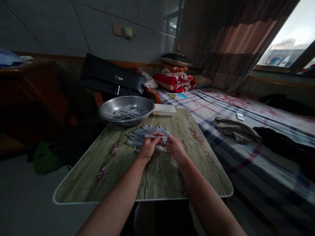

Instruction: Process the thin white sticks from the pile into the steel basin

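A slim, pale, pen-like tube (149,136) lies level between my two hands, above the table. The fingers of my left hand (148,147) are closed around its middle. At its right end, my right hand (175,148) pinches it; whether a small part is also held there is hidden by the fingers. Just beyond and under the hands, a fanned-out heap of similar translucent tubes (137,133) with dark ends rests on the table. More of these tubes (128,113) lie loose inside a wide metal basin (105,115) at the table's far left.
Beside the basin, a shallow white tray (164,110) stands at the far edge of the wood-patterned table (98,183). A bed with a checked sheet (209,131) runs along the right. Behind the basin is a black case-like object (108,73). A wooden desk (31,82) stands left.
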Action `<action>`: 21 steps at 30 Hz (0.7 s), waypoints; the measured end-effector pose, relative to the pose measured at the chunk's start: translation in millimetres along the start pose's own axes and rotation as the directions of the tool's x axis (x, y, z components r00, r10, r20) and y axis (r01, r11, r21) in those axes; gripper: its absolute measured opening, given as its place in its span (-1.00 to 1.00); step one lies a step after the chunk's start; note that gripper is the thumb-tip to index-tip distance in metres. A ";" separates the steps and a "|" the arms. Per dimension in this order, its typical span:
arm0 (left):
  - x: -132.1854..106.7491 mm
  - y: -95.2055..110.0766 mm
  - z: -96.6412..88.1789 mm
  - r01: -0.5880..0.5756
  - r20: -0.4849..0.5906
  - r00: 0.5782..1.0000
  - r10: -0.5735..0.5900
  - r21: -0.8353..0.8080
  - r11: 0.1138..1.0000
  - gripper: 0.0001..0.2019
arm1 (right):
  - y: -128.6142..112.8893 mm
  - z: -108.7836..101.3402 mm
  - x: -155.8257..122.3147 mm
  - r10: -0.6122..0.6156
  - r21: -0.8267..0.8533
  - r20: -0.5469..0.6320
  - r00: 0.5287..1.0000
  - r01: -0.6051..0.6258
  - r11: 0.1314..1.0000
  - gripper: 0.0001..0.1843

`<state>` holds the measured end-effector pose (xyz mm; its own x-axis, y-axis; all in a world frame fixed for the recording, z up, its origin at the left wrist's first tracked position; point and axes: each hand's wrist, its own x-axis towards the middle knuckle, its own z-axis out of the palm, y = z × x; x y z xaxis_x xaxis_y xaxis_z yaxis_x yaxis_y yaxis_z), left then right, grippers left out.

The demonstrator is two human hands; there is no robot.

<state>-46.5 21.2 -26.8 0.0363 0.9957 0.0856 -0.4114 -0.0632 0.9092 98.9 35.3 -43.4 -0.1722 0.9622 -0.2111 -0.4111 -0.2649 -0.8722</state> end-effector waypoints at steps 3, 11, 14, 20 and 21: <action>4.0 -3.9 -1.8 -0.032 -0.098 0.995 0.030 -0.017 0.999 -0.64 | 2.2 3.9 -0.6 -0.044 -0.045 0.016 0.999 0.045 0.998 -0.49; 11.6 -5.5 -11.9 0.000 -0.238 0.971 -0.025 -0.103 0.995 -0.54 | 3.7 8.3 -5.6 -0.199 -0.103 0.087 0.976 0.207 0.973 -0.53; 11.0 -5.7 -11.0 -0.007 -0.214 0.977 -0.010 -0.080 0.997 -0.56 | 8.0 4.0 -1.2 -0.148 -0.153 0.045 0.988 0.153 0.976 -0.61; 9.8 -6.5 -9.4 -0.034 -0.181 0.983 0.030 -0.016 0.999 -0.58 | 13.1 2.4 3.2 -0.187 -0.279 0.065 0.980 0.198 0.940 -0.52; 10.4 -6.8 -9.9 -0.034 -0.187 0.982 0.030 -0.018 0.999 -0.59 | 12.4 3.7 1.9 -0.196 -0.249 0.081 0.977 0.210 0.945 -0.56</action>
<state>-52.4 32.6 -36.2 -0.1466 0.9886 0.0355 -0.4290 -0.0958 0.8982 90.2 33.6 -53.0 -0.1606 0.9870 0.0006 -0.2020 -0.0323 -0.9789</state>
